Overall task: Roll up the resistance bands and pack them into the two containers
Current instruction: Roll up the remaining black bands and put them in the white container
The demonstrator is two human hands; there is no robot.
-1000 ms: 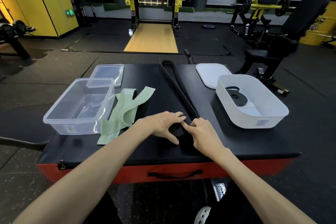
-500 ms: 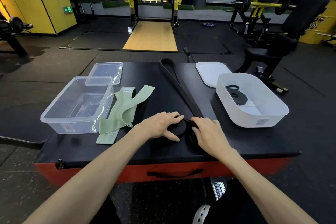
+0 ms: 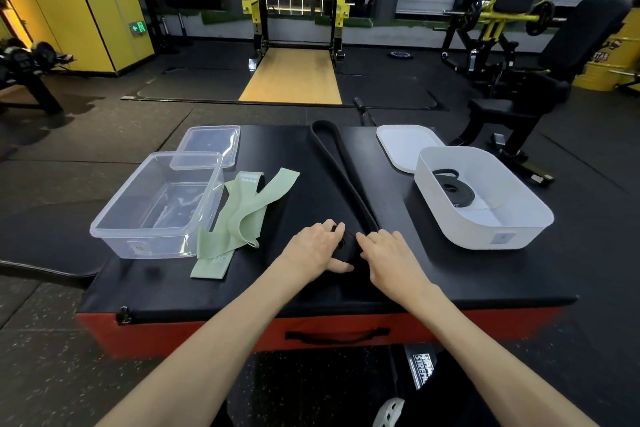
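A long black resistance band (image 3: pixel 337 163) stretches from the far edge of the black pad toward me. Its near end is wound into a small roll (image 3: pixel 347 243) between my hands. My left hand (image 3: pixel 317 248) cups the roll from the left, and my right hand (image 3: pixel 391 258) presses on it from the right. Pale green bands (image 3: pixel 242 215) lie loose beside the clear plastic container (image 3: pixel 114 218) on the left. The white container (image 3: pixel 519 229) on the right holds a rolled black band (image 3: pixel 453 189).
The clear lid (image 3: pixel 211 142) lies behind the clear container, and a white lid (image 3: pixel 401 146) behind the white one. The black pad (image 3: pixel 277 288) tops a red box with a front handle. Gym machines and a rack stand on the floor beyond.
Both hands have moved a little away from me along the band, and the black roll between them has grown as more band is wound on.
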